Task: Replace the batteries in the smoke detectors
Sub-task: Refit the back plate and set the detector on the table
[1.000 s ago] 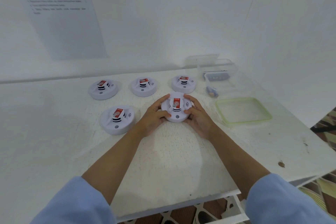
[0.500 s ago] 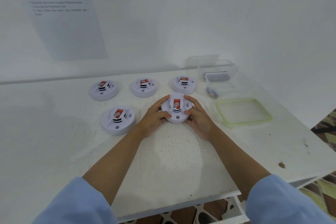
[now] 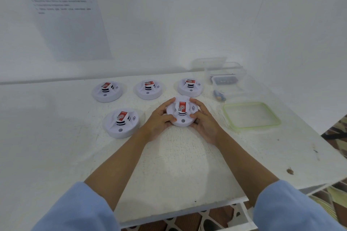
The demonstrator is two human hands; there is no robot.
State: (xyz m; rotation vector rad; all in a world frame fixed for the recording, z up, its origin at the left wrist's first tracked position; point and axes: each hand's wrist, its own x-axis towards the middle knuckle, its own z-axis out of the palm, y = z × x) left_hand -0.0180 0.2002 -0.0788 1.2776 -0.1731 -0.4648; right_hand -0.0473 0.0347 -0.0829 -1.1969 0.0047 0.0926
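Note:
Several round white smoke detectors with red labels lie on the white table [image 3: 180,165]. My left hand [image 3: 159,121] and my right hand [image 3: 204,122] grip the nearest detector [image 3: 182,113] from both sides, fingers curled round its rim. Another detector [image 3: 121,123] sits to its left. Three more stand in a back row: left detector [image 3: 107,90], middle detector [image 3: 149,89], right detector [image 3: 190,86]. A battery [image 3: 218,95] lies loose on the table at the right.
A clear plastic container [image 3: 225,77] holding dark items stands at the back right. Its green-rimmed lid [image 3: 251,115] lies flat in front of it. A printed sheet [image 3: 63,11] hangs on the left wall. The table's front edge is near my elbows.
Both hands stay on the nearest detector. The detector appears slightly turned, its red label now more upright.

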